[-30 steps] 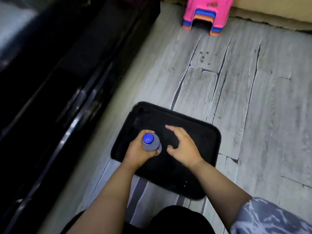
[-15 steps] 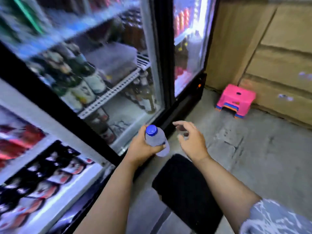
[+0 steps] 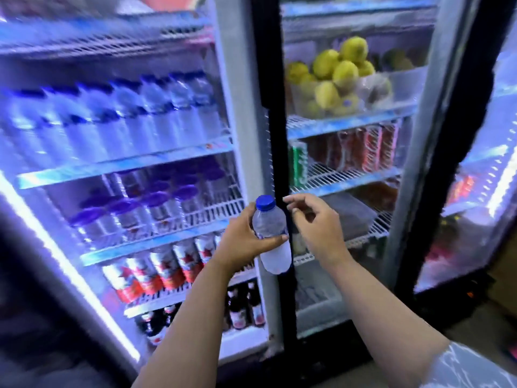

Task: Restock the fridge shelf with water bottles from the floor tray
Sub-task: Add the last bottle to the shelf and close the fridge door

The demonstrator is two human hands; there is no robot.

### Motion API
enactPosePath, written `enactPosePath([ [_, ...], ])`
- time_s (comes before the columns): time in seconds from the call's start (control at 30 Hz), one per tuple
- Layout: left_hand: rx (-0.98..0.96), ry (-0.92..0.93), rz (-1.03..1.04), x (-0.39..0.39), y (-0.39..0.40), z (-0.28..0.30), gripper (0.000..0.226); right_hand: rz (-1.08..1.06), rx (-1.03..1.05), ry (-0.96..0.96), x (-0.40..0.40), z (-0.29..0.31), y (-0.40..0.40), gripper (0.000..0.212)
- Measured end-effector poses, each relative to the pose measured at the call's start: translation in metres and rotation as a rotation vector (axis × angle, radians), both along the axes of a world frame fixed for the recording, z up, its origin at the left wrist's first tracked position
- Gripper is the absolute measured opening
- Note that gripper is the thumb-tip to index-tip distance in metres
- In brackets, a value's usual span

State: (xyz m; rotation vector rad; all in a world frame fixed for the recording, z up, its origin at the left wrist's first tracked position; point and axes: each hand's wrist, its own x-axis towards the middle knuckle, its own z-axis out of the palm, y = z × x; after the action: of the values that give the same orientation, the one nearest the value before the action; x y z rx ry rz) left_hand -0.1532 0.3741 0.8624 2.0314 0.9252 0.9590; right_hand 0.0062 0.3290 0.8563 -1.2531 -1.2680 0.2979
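My left hand (image 3: 246,242) grips a small clear water bottle (image 3: 275,256) with a blue cap, held upright in front of the fridge's middle post. My right hand (image 3: 313,225) hovers just right of the bottle with loosely curled fingers, holding nothing. Behind the bottle, the open left fridge bay has a wire shelf (image 3: 218,208) with several blue-capped water bottles (image 3: 156,208) on its left part and bare wire at its right end. The floor tray is out of view.
A higher shelf holds a row of taller water bottles (image 3: 117,119). Red cans (image 3: 156,270) and dark bottles (image 3: 240,309) fill the lower shelves. The right bay holds yellow fruit (image 3: 333,71), cans (image 3: 363,149) and a grey box (image 3: 355,217). The open door's lit edge (image 3: 64,264) stands at left.
My view has swung up from the floor tray to the fridge shelves. My left hand lifted the bottle from the tray up to shelf height, and my right hand rose alongside it.
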Motion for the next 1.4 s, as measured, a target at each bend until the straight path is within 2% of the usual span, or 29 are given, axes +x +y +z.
enactPosePath([
  [0.2, 0.115, -0.070, 0.221, -0.062, 0.038, 0.064, 0.071, 0.201, 0.146, -0.007, -0.064, 0.072, 0.057, 0.035],
  [0.33, 0.169, -0.116, 0.267, -0.085, 0.075, 0.104, 0.062, 0.270, 0.201, -0.017, -0.090, 0.117, 0.101, 0.021],
  [0.6, 0.333, -0.206, 0.227, -0.102, 0.135, 0.161, 0.044, 0.377, 0.187, -0.049, -0.122, 0.176, 0.155, 0.045],
  [0.67, 0.368, -0.191, 0.220, -0.104, 0.146, 0.168, 0.043, 0.359, 0.205, -0.064, -0.126, 0.187, 0.163, 0.040],
  [0.77, 0.348, -0.225, 0.208, -0.102, 0.155, 0.177, 0.041, 0.313, 0.232, -0.054, -0.128, 0.201, 0.171, 0.019],
  [0.83, 0.350, -0.240, 0.189, -0.100, 0.161, 0.181, 0.041, 0.291, 0.239, -0.048, -0.127, 0.210, 0.175, 0.016],
  [1.07, 0.400, -0.200, 0.238, -0.099, 0.169, 0.180, 0.052, 0.126, 0.251, -0.115, -0.117, 0.238, 0.192, 0.020],
  [1.17, 0.439, -0.153, 0.313, -0.109, 0.176, 0.159, 0.037, -0.033, 0.262, -0.238, -0.117, 0.242, 0.200, 0.026],
  [1.3, 0.491, 0.016, 0.424, -0.121, 0.187, 0.120, 0.019, -0.241, 0.206, -0.387, -0.119, 0.241, 0.209, 0.034],
  [1.4, 0.488, 0.119, 0.497, -0.124, 0.191, 0.102, 0.012, -0.329, 0.127, -0.427, -0.120, 0.237, 0.215, 0.035],
])
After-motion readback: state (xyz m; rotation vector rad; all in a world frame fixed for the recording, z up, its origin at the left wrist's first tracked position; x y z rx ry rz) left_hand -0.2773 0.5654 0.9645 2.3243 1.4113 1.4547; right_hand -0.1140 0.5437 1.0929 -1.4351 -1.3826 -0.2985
